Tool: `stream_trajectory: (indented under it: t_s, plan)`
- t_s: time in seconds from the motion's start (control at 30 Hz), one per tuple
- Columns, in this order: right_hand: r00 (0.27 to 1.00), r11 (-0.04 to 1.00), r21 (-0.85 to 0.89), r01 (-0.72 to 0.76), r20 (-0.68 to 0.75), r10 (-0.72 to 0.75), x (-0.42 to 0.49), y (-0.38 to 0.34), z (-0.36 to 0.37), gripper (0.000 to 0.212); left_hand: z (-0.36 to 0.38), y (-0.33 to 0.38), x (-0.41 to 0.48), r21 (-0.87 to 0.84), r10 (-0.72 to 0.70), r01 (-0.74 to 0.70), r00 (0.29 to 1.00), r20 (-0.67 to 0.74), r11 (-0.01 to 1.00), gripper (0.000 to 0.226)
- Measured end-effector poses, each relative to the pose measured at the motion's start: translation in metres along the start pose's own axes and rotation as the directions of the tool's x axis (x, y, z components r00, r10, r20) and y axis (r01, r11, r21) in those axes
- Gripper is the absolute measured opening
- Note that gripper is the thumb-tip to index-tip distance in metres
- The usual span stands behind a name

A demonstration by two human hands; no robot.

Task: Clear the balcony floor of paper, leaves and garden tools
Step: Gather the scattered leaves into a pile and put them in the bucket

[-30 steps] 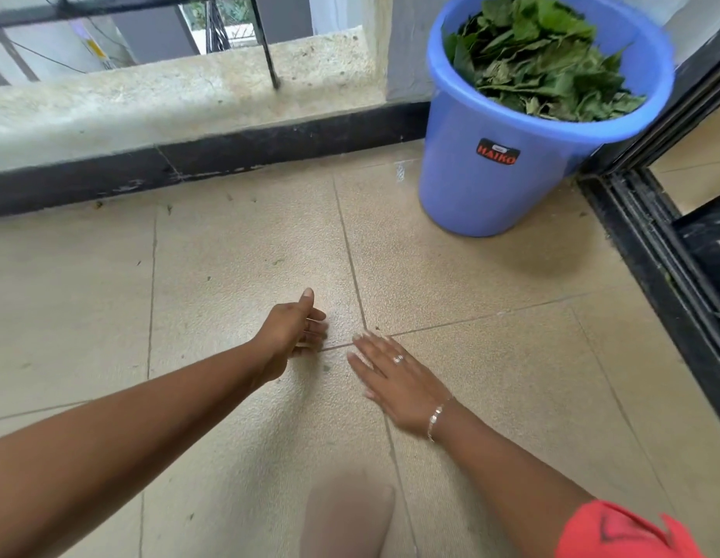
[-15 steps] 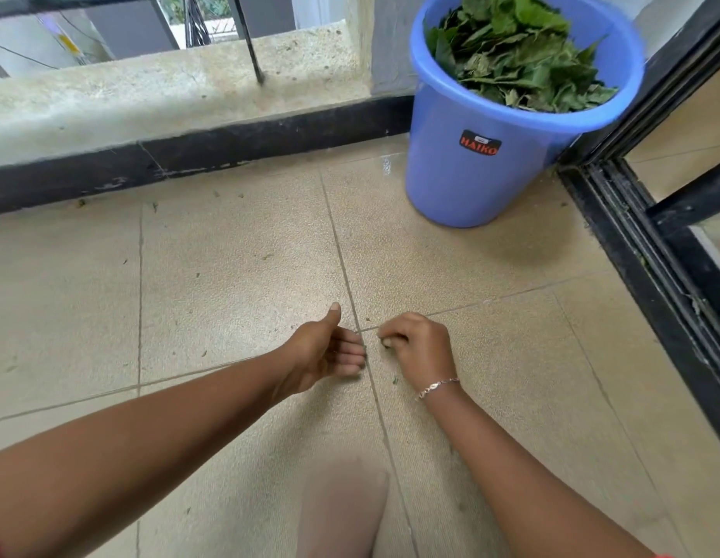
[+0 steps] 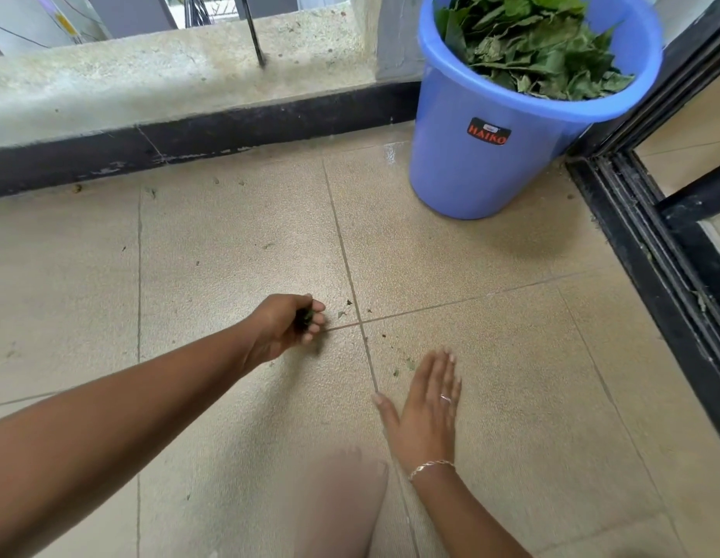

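Soft, even daylight, faint shadows on the floor, wide-angle bending at edges.

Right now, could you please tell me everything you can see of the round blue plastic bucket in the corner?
The round blue plastic bucket stands upright on the beige tiled floor, in the corner beside the black door track. It narrows downward, has a thick rolled rim and a black label with red lettering. Green leaves fill it almost to the rim. No handle shows; the picture's top edge crops its far rim.
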State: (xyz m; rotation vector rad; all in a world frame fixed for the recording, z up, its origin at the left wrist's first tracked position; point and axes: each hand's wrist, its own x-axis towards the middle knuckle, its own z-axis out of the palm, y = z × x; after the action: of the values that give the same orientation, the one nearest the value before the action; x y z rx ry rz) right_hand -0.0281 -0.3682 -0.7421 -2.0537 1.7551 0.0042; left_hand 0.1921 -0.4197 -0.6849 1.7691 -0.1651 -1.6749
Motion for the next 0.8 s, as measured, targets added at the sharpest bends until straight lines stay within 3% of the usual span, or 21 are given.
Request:
stream_trajectory:
  t_s: [0.17, 0.3, 0.43, 0.53, 0.63, 0.7, 0.77, 0.8]
  plan:
    - [0.982, 0.966, -0.179, 0.188, 0.011, -0.189, 0.044, -0.042, 0.014, 0.100, -0.020, 0.002, -0.003, 0.006, 0.049, -0.049, 0.998, -0.041, 0.999, 0.029]
    - [0.904, 0.887, -0.183, 0.424, 0.134, -0.405, 0.075, -0.078, 0.012, 0.097, -0.039, -0.005, -0.008, 0.001, 0.054, -0.054, 0.996, -0.075, 0.999, 0.029]
    - [0.672, 0.667, -0.137, 0.732, 0.301, -0.676, 0.048, -0.092, 0.020, 0.077, -0.050, -0.014, -0.011, -0.003, 0.044, -0.044, 0.993, -0.106, 0.999, 0.031]
    - [0.497, 0.498, -0.073, 0.864, 0.281, -0.821, 0.026, -0.059, 0.026, 0.063, -0.048, -0.018, -0.010, 0.000, 0.029, -0.030, 0.995, -0.100, 1.000, 0.034]
    - [0.522, 0.522, -0.019, 0.853, 0.070, -0.850, 0.024, -0.028, 0.016, 0.032, -0.036, -0.018, -0.010, -0.004, 0.018, -0.018, 0.997, -0.070, 1.000, 0.034]
    - [0.536, 0.535, -0.048, 0.844, 0.144, -0.832, 0.032, -0.025, 0.005, 0.015, -0.028, -0.016, -0.010, -0.003, 0.020, -0.020, 0.999, -0.047, 1.000, 0.034]
    - [0.575, 0.575, -0.047, 0.817, 0.157, -0.803, 0.043, -0.033, -0.004, 0.021, -0.020, -0.013, -0.011, -0.005, 0.011, -0.011, 1.000, -0.024, 1.000, 0.034]
    - [0.639, 0.644, -0.021, 0.765, 0.155, -0.753, 0.049, -0.038, -0.012, 0.024, -0.015, -0.013, -0.012, 0.002, 0.003, -0.003, 1.000, -0.014, 1.000, 0.034]
